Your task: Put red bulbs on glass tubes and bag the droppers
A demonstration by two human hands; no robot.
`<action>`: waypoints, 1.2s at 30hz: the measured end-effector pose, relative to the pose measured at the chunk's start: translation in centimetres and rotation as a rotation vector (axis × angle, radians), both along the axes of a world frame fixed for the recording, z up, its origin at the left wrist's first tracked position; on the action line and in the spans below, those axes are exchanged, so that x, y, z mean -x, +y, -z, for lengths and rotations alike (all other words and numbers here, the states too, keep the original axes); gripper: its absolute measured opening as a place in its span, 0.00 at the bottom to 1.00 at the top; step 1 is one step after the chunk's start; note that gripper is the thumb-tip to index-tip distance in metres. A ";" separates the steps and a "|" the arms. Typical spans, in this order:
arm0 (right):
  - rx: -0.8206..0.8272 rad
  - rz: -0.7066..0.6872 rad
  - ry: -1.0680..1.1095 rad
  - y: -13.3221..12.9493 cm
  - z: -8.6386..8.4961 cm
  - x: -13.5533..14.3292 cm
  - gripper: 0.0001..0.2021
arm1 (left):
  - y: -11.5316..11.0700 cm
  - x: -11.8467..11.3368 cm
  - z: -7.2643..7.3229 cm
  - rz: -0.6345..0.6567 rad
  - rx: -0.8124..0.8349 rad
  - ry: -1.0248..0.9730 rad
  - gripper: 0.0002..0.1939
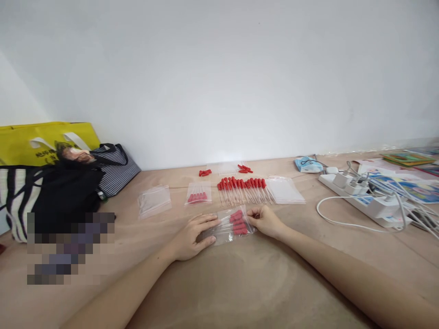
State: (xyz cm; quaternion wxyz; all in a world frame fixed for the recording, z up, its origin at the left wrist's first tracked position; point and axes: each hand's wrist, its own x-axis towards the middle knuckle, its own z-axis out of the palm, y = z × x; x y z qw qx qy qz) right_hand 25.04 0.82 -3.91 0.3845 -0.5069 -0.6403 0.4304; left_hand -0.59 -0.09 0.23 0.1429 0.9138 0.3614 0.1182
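A clear zip bag (224,233) lies on the brown table cover, with several red-tipped sticks (239,223) inside, their tips toward the right. My left hand (195,235) rests on the bag's left end, thumb and fingers apart. At the bag's right edge, my right hand (265,221) pinches the plastic, fingers closed. Beyond them lies a row of loose red-tipped sticks (242,185). A filled bag (198,194) sits to its left, and flat clear bags (286,190) lie on its right.
More clear bags (154,201) lie left. Small red piles (205,172) are near the wall. A white power strip (366,205) with cables, a blue mask (308,164) and papers (411,187) are right. A black bag (65,196) and yellow bag (20,141) stand left.
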 end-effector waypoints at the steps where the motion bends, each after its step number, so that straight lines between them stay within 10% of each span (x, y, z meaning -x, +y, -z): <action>1: -0.021 0.006 -0.014 0.0 0.1 0.1 0.07 | 0.0 0.0 0.0 0.003 0.000 -0.008 0.22; 16: 0.004 -0.210 0.159 -0.5 -1.1 0.5 0.11 | 0.0 0.1 0.0 -0.001 0.006 -0.013 0.22; 30: 0.063 0.053 0.108 -1.1 -2.2 0.1 0.15 | -0.2 0.0 -0.3 -0.010 -0.019 0.005 0.21; 36: 0.075 -0.064 0.027 -0.8 -1.3 -0.1 0.16 | 0.7 -0.8 -0.7 -0.080 -0.048 -0.172 0.15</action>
